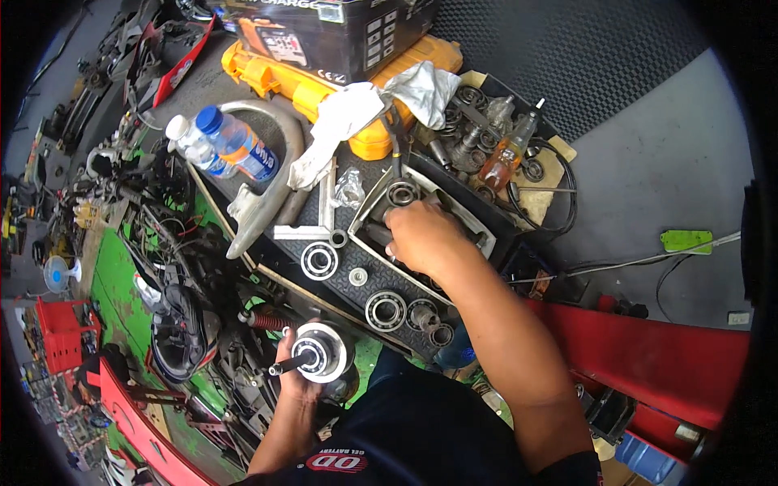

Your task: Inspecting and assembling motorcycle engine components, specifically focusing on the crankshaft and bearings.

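Observation:
My left hand [298, 389] is wrapped round a round metal crankshaft [331, 374], which has a ball bearing [309, 355] on its face and a dark shaft sticking out. My right hand [425, 235] reaches down into a white-rimmed box of metal parts [381, 188] on the workbench [344, 279]. Its fingers are curled, and what they grip is hidden. A dark ring-shaped bearing [402, 193] lies just beyond those fingers. On the bench between my hands are a large bearing [319, 261], a small ring [357, 277], another bearing [385, 311] and a gear shaft [425, 316].
Beyond the box, a tray [478, 77] holds gears and an amber bottle [509, 154]. Two drink bottles [235, 142] stand beside a curved grey pipe [296, 134]. White rags [344, 117] drape over an orange case [300, 93] under a black carton [348, 36]. Motorcycle parts [174, 316] crowd the left.

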`<state>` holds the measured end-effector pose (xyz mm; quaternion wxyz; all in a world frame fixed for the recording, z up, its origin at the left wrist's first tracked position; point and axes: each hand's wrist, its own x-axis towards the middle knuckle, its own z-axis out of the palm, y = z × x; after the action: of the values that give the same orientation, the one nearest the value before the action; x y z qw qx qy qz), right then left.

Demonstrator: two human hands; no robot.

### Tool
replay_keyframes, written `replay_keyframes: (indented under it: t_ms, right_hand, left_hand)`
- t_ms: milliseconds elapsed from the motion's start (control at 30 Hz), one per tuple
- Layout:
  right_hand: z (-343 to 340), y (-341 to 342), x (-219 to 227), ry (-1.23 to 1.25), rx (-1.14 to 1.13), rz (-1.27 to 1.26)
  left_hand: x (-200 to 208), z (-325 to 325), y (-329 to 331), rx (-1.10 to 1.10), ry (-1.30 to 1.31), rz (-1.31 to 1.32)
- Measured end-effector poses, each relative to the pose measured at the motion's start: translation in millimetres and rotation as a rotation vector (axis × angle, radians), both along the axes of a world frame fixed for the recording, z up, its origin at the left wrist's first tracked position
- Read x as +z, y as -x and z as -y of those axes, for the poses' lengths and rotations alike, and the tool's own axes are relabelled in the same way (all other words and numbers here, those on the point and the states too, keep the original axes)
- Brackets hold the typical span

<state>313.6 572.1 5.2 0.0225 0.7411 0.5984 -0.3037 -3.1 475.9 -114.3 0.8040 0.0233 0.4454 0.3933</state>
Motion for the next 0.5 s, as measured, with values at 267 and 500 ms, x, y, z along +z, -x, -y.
replay_keyframes:
  t_ms: [267,500]
  right_hand:
    - [33.6,-1.0,-15.1,-0.439,-0.006,-0.163]
    - [56.4,59.5,110.5,-0.783,0.331,-0.668]
  left_hand:
    - [25.5,4.6,-11.8,0.045,0.073,0.104]
    - [65.3,8.9,-17.7,-0.028,-0.031,0.064]
